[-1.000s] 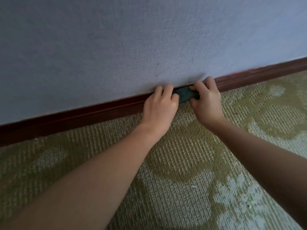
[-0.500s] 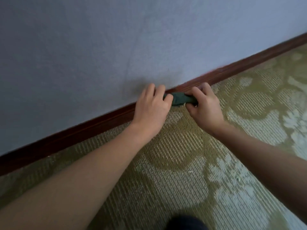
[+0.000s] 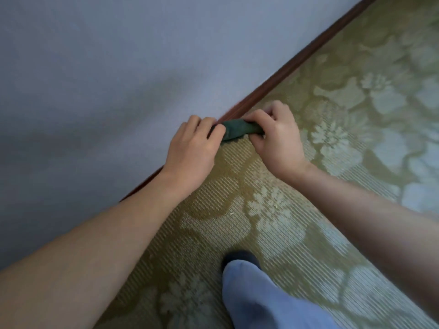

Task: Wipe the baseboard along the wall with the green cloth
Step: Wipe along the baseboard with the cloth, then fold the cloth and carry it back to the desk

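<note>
Left hand point(image 3: 192, 148): my fingers are curled over one end of the green cloth point(image 3: 237, 129), knuckles up, with the fingertips close in at the foot of the wall point(image 3: 118, 79). Right hand point(image 3: 275, 141): I grip the other end of the same cloth, fingers folded over the top and thumb tucked under. The two hands sit near each other, and only a short stretch of cloth shows between them.

The cloth is dark green and bunched into a thick roll. It lies between my hands, low against the baseboard point(image 3: 285, 72), right where the carpet point(image 3: 261, 186) meets the wall. I cannot tell how much of the cloth is hidden inside each hand.

The baseboard is a narrow strip of dark reddish-brown wood. It runs on a slant, out beyond my right hand toward the upper right, and back behind my left wrist and forearm toward the lower left. My left hand hides the part of it just beside the cloth.

Above and to the left of my hands the wall is plain, pale blue-grey. Under my hands and out to their right, the carpet is olive green with a ribbed weave and pale flower shapes.

Both of my forearms are bare. Nearer to me than the hands, and well apart from them, my foot point(image 3: 256, 300) rests on the carpet in a light blue sock with a darker toe.
</note>
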